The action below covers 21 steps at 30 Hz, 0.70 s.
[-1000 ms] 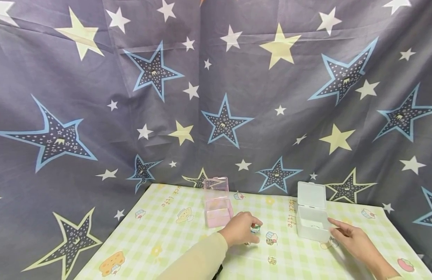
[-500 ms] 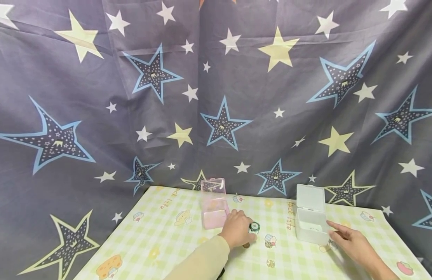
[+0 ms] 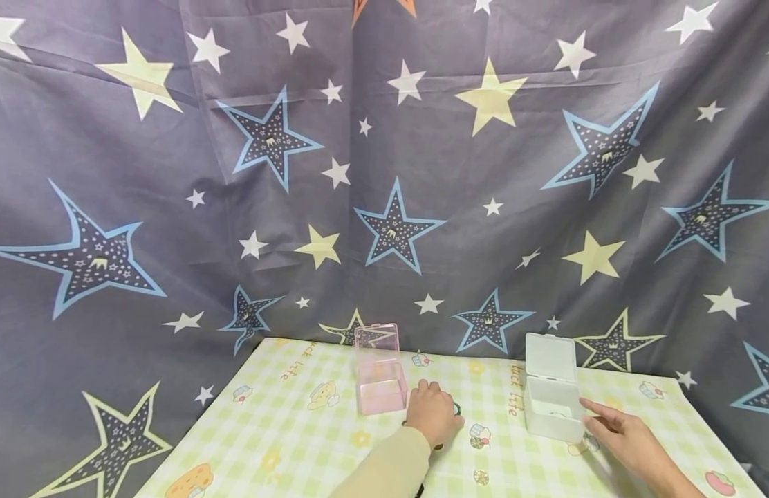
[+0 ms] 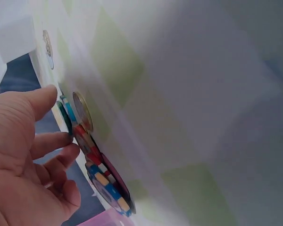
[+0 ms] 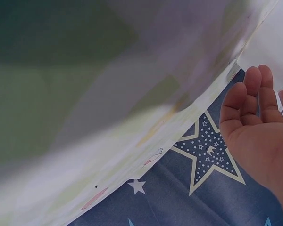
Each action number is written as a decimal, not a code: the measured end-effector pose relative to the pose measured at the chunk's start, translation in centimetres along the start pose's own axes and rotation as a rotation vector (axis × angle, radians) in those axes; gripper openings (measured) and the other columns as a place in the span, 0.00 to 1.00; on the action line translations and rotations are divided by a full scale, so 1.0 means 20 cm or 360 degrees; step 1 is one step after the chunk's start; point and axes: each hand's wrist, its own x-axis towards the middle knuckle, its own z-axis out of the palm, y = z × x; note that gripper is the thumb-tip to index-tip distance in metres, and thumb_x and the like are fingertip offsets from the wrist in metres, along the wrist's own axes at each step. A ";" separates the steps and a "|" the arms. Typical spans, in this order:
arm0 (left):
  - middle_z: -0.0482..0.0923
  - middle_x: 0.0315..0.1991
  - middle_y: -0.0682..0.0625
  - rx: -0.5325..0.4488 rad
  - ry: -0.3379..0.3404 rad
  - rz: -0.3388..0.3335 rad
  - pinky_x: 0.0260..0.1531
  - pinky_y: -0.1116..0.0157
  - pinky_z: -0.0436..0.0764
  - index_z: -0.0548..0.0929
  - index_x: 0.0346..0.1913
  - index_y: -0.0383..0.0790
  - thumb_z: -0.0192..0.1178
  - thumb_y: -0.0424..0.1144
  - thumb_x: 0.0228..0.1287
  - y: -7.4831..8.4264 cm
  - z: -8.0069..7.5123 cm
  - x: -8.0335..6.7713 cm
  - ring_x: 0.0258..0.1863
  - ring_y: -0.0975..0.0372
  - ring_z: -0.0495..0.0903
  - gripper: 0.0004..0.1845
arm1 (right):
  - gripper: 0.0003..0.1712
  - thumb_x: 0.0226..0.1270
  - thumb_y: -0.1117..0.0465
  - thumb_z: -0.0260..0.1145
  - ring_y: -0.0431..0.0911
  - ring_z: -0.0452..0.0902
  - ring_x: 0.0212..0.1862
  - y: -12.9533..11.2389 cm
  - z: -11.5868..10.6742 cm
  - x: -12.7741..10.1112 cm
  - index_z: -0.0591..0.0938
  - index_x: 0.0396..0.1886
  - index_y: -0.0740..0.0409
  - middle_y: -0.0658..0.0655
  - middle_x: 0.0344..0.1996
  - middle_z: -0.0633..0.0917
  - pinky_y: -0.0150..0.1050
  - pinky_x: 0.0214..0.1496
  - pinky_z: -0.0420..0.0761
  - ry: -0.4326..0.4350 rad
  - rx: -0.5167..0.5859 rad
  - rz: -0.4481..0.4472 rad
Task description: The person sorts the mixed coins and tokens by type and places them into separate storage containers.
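Observation:
My left hand (image 3: pixel 432 415) is over a cluster of poker chips on the table. In the left wrist view, its thumb and index finger span a green poker chip (image 4: pixel 64 117), with a teal edge just beneath it. A red chip (image 4: pixel 86 143) and a blue chip (image 4: pixel 106 188) lie close by. Against them leans or lies a gold-rimmed coin (image 4: pixel 83 111). My right hand (image 3: pixel 621 432) has relaxed fingers, their tips at the right side of a white lidded box (image 3: pixel 552 422), whose lid stands up. Something small shows inside that box.
Left of the chips stands a translucent pink box (image 3: pixel 382 398), lid raised. Two gold coins, one nearer (image 3: pixel 480 477) and another coin (image 3: pixel 477 443) beyond it, lie between the hands. A checkered cloth (image 3: pixel 310 443) covers the table; a starry curtain (image 3: pixel 447 173) hangs behind.
My left hand has shifted right and turned, now covering more of the green chip. The right hand keeps its place by the white box. The head view has tilted slightly upward.

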 end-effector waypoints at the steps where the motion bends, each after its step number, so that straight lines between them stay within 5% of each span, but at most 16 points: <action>1: 0.83 0.40 0.47 0.0010 -0.0003 -0.0014 0.49 0.58 0.78 0.91 0.42 0.42 0.69 0.65 0.63 0.00 0.01 0.00 0.45 0.54 0.76 0.27 | 0.35 0.84 0.47 0.61 0.64 0.86 0.60 0.00 0.00 0.00 0.72 0.78 0.64 0.78 0.67 0.79 0.51 0.53 0.88 -0.0003 0.0001 0.0003; 11: 0.84 0.38 0.48 -0.0019 0.0063 -0.0110 0.47 0.58 0.81 0.90 0.37 0.44 0.75 0.62 0.58 0.01 -0.01 0.01 0.44 0.53 0.79 0.23 | 0.34 0.85 0.47 0.60 0.66 0.85 0.61 -0.01 0.00 0.01 0.72 0.78 0.63 0.78 0.69 0.77 0.53 0.55 0.88 0.0004 -0.0030 -0.0003; 21: 0.86 0.34 0.51 -0.0175 0.0221 -0.0026 0.43 0.60 0.81 0.88 0.36 0.46 0.83 0.50 0.45 0.02 0.00 0.01 0.38 0.55 0.79 0.18 | 0.35 0.84 0.47 0.61 0.65 0.86 0.60 0.00 0.00 0.00 0.72 0.78 0.64 0.79 0.67 0.79 0.55 0.56 0.87 -0.0002 -0.0022 0.0006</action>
